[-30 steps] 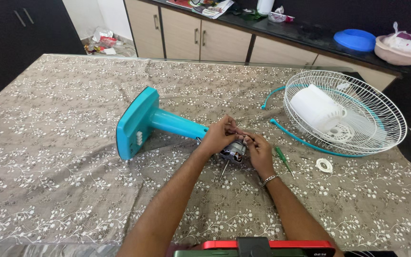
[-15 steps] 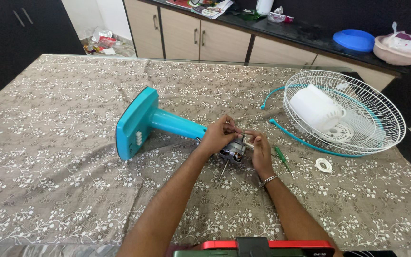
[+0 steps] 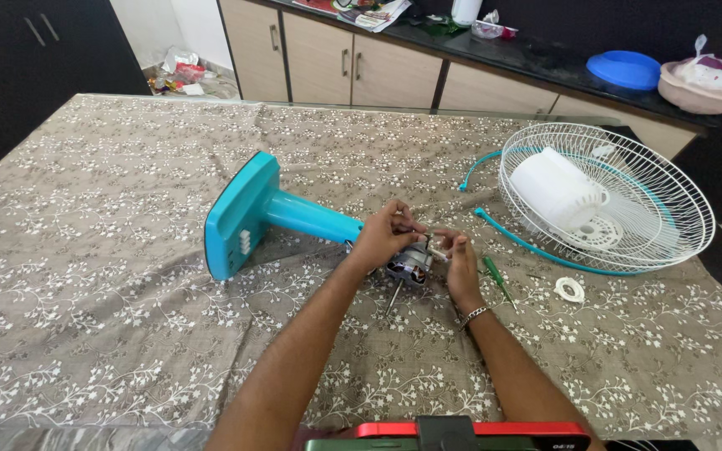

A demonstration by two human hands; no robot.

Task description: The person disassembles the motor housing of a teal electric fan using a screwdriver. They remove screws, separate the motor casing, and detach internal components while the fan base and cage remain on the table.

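Fan motor (image 3: 409, 266), bare metal, lies on the table at the end of the teal fan stand (image 3: 311, 219), its shaft (image 3: 394, 296) pointing toward the person. Left hand (image 3: 384, 236) is closed over the top of the motor, fingers curled around it and pinching at small wires on top. Right hand (image 3: 461, 263) sits just right of the motor, thumb and forefinger pinched narrow on a small white piece (image 3: 438, 248) at the motor's side; what the piece is, too small to tell. A bracelet (image 3: 474, 315) is on the right wrist.

The stand lies on its side, with its flat teal base (image 3: 240, 217) tipped up to the left. A green-handled screwdriver (image 3: 495, 277) lies just right of the right hand. A small white ring (image 3: 570, 290) sits further right on the cloth. A white wire fan guard (image 3: 607, 196) lies at the right end of the table with a white plastic motor cover (image 3: 557, 192) inside it and a teal rim strip (image 3: 528, 246) along its near edge. A brown floral tablecloth (image 3: 110, 250) covers the table. Behind are a counter with beige cabinets (image 3: 353, 63), a blue lid (image 3: 624, 69) and a pink bowl (image 3: 708, 88).
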